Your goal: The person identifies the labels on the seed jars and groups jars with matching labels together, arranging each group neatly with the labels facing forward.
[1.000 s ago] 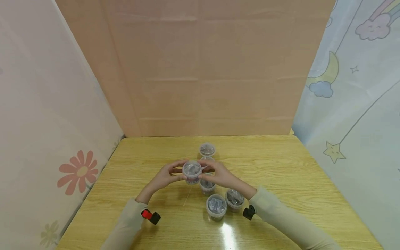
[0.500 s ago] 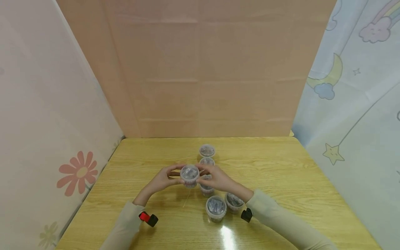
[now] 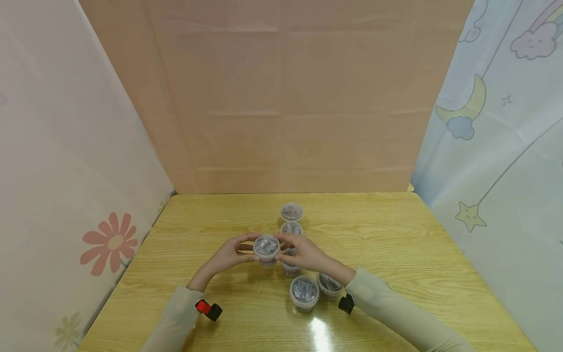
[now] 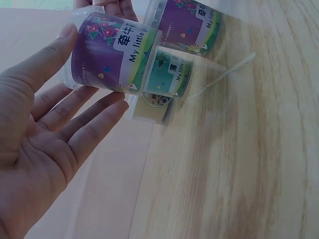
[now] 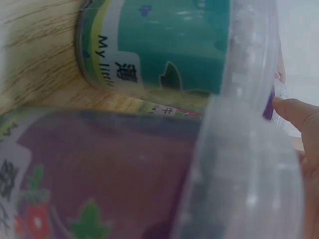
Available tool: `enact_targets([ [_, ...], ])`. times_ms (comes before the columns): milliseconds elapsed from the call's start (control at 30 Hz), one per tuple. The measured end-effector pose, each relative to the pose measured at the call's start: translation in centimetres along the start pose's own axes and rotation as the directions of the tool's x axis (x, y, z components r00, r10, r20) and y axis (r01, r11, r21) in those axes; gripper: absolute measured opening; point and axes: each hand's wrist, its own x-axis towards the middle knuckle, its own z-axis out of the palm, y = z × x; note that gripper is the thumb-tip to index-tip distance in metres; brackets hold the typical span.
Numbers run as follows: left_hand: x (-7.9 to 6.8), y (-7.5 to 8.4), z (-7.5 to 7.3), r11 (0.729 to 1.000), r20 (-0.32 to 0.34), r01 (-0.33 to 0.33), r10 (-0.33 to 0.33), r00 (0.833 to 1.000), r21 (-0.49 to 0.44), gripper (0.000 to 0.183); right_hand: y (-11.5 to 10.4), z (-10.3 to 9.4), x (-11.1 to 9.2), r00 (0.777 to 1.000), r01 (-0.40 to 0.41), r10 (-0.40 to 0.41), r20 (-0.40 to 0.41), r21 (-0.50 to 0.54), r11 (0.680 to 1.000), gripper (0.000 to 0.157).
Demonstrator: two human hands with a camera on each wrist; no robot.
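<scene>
Firstly, one purple-labelled tub, lid uppermost, was suspended above the table, left of a row of like tubs. Left hand: thumb at the lid's edge, fingers apart, tub pinched between them. Right hand: thumb and fingertips pinched the opposite side; how much finger lay behind was hard to tell, two nearer tubs filling most of the right wrist view.

Hazards, as judged. Item: a lid parting from its body, since the thumbs bore near the rim. Item: a slip or tilt, should one hand loosen ahead of the other. Item: a knock to the partly hidden tub, which stood just beneath the right hand. Item: an uneven seat, should the base meet the thin pale strand lying on the table nearby.
</scene>
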Motion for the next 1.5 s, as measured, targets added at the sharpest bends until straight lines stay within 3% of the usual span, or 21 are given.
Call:
enact_targets([
  [900, -0.2, -1.1, 0.2, 1.0, 0.014, 0.004, -0.004, 1.0, -0.002, 0.06, 0.6, 0.7, 0.1, 1.0, 0.025, -0.025, 0.002, -0.123, 0.992, 0.056],
  [1500, -0.4, -1.8, 0.3, 0.999, 0.004, 0.04, -0.04, 0.999, 0.033, 0.06, 1.0, 1.2, 0.3, 0.998, 0.062, -0.067, -0.008, -0.274, 0.96, 0.056],
])
